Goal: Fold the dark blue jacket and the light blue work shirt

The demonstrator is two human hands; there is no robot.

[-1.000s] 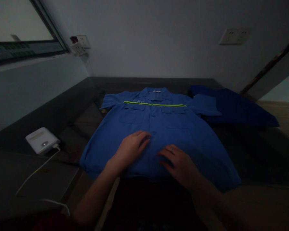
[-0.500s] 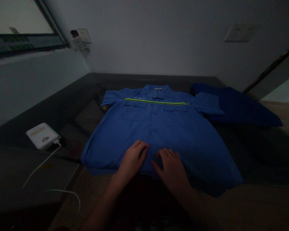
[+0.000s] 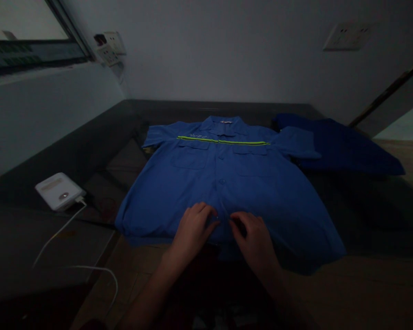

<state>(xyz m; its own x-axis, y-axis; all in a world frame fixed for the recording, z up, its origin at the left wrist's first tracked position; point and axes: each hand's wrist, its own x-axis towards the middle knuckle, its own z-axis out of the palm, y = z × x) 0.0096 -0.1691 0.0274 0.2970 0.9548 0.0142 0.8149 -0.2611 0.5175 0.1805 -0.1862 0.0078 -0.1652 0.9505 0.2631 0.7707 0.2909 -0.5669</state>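
Note:
A blue short-sleeved work shirt (image 3: 227, 183) with a yellow-green reflective stripe across the chest lies front up on a dark surface. My left hand (image 3: 194, 227) and my right hand (image 3: 253, 238) rest close together at the shirt's lower front, near the hem and the button line. The fingers of both hands are curled and pinch the fabric on either side of the placket. The room is dim, so the fingertips are hard to make out.
A darker blue garment (image 3: 340, 146) lies at the back right, beside the shirt's sleeve. A white power bank (image 3: 58, 191) with a white cable (image 3: 72, 256) sits at the left. Wall sockets (image 3: 106, 46) hang in the corner. A dark ledge (image 3: 79, 151) borders the left side.
Both hands have drawn back toward the hem and come closer together. Their fingers have gone from lying flat on the shirt to curling and pinching the fabric at the placket.

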